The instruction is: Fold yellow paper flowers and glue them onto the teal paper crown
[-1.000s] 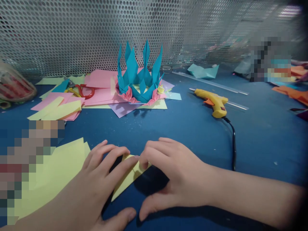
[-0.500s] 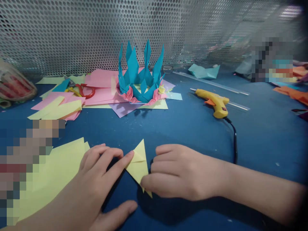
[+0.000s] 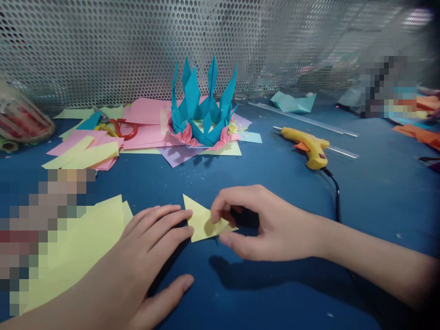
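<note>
A small folded piece of yellow paper (image 3: pixel 201 224) lies on the blue table, one point up at the left and narrow tips to the right. My left hand (image 3: pixel 147 247) is open, palm down, with two fingertips on the paper's left edge and the thumb apart on the table side. Over the paper's right end is my right hand (image 3: pixel 264 224), thumb and index finger curved and apart. Whether its fingertips touch the paper is hard to tell. Larger yellow sheets (image 3: pixel 82 243) lie partly under my left forearm.
Behind stands a blue folded-paper lotus (image 3: pixel 206 119) with pink lower petals on coloured sheets. A yellow glue gun (image 3: pixel 307 146), its cord trailing near my right wrist, lies at right with clear glue sticks (image 3: pixel 302 118). Red-handled scissors (image 3: pixel 125 129) rest among papers. A perforated metal panel (image 3: pixel 130 50) rises behind.
The folded yellow paper has turned, its narrow tips swinging from the bottom towards the right. My right hand has gone from closed fingers to thumb and index apart. My left fingers have straightened.
</note>
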{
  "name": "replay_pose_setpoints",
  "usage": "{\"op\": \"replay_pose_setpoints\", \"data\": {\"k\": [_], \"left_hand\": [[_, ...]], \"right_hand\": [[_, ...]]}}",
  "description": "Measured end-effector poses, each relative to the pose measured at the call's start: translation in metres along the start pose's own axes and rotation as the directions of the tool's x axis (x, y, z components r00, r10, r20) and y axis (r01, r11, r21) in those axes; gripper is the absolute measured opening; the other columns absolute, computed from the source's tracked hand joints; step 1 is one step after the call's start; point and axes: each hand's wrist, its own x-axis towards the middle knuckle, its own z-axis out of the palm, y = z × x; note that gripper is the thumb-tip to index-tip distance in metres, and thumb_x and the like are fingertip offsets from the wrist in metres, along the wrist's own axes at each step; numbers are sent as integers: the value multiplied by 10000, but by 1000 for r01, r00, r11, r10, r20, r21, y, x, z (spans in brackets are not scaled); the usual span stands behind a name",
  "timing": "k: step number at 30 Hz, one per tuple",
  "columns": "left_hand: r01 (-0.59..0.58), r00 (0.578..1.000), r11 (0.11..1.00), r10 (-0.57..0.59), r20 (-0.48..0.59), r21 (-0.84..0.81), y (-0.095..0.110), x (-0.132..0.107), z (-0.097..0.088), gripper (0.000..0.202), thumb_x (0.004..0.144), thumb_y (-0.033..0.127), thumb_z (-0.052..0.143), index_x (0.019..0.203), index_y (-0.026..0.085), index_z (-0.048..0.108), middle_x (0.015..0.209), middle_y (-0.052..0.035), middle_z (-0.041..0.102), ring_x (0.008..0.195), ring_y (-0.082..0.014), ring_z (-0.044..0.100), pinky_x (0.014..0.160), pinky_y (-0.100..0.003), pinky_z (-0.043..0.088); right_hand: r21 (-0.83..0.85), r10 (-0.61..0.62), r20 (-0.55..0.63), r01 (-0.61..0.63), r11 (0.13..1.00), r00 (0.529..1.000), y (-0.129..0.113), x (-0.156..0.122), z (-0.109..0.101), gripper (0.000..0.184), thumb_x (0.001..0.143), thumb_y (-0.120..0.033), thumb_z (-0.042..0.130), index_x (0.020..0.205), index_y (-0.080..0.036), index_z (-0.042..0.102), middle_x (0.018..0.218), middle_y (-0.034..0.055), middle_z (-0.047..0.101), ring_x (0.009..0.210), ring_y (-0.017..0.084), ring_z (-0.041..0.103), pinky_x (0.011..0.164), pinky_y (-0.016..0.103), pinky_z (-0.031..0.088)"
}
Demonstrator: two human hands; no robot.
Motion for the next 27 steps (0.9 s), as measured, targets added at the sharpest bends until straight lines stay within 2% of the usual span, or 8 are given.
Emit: {"op": "replay_pose_setpoints", "data": {"k": [3, 6, 11, 16, 18, 21, 24, 27], "left_hand": [[12, 1000, 1000, -12, -20, -20, 1, 0, -1, 358, 917, 283, 557, 1271, 332, 541, 1385, -2, 583, 1294, -263, 494, 1068, -451, 437], [-13, 1000, 1000, 13, -5, -27, 2, 2, -3, 363, 913, 239, 537, 1261, 337, 571, 1319, -6, 600, 1266, -246, 495, 1046, -406, 436], [-94, 996, 995, 93, 13, 38, 1, 2, -2, 430, 942, 211, 496, 1353, 338, 512, 1400, 66, 601, 1335, -171, 473, 1177, -349, 255], [-115, 992, 991, 111, 59, 74, 0, 0, -1, 506, 966, 226, 452, 1465, 302, 413, 1467, 46, 573, 1348, -182, 512, 1182, -379, 309], [-119, 991, 991, 114, 73, 67, -1, 0, -2, 517, 964, 229, 453, 1474, 312, 416, 1487, 31, 552, 1355, -207, 510, 1167, -413, 350], [-106, 992, 993, 102, 75, 56, -2, 0, -3, 534, 965, 237, 461, 1489, 325, 409, 1540, 15, 488, 1383, -230, 474, 1138, -431, 399], [-105, 992, 993, 102, 74, 50, -2, 1, -2, 510, 969, 245, 457, 1473, 318, 438, 1544, 2, 482, 1387, -240, 466, 1135, -437, 406], [-107, 992, 993, 103, 77, 58, -2, 1, -2, 510, 976, 243, 444, 1478, 331, 424, 1545, 16, 478, 1383, -234, 469, 1134, -439, 405]], "right_hand": [[-14, 66, -55, -67, 998, 996, -1, 0, 2, 99, 801, -202, 684, 870, -174, 620, 702, -44, 585, 582, 68, 497, 539, 160, 430], [-41, 87, -132, -93, 995, 987, 2, 1, 4, 96, 836, -145, 610, 927, -176, 616, 706, -46, 598, 554, 61, 496, 519, 152, 423], [-26, 58, -264, -67, 997, 963, 6, 2, 9, 272, 803, -108, 615, 1066, -175, 624, 789, -34, 642, 630, 67, 586, 620, 161, 507], [-26, 54, -316, -65, 998, 947, 7, 1, 14, 190, 787, -107, 642, 960, -184, 654, 787, -19, 709, 676, 94, 653, 650, 187, 549], [-77, -12, -312, -13, 997, 950, 9, 0, 13, 154, 795, -96, 647, 919, -184, 672, 843, 4, 748, 696, 102, 673, 668, 200, 562], [-181, -207, -251, 164, 970, 946, 15, 1, 10, 158, 847, -68, 615, 939, -170, 694, 976, 46, 773, 807, 112, 712, 745, 215, 579], [-287, -421, -144, 369, 884, 896, 21, 3, 6, 222, 877, -23, 567, 936, -178, 715, 976, 48, 785, 882, 134, 711, 830, 267, 577], [-370, -517, -67, 460, 807, 853, 24, 3, 3, 214, 900, -31, 576, 970, -168, 725, 972, 49, 798, 889, 160, 703, 845, 313, 558]]}}
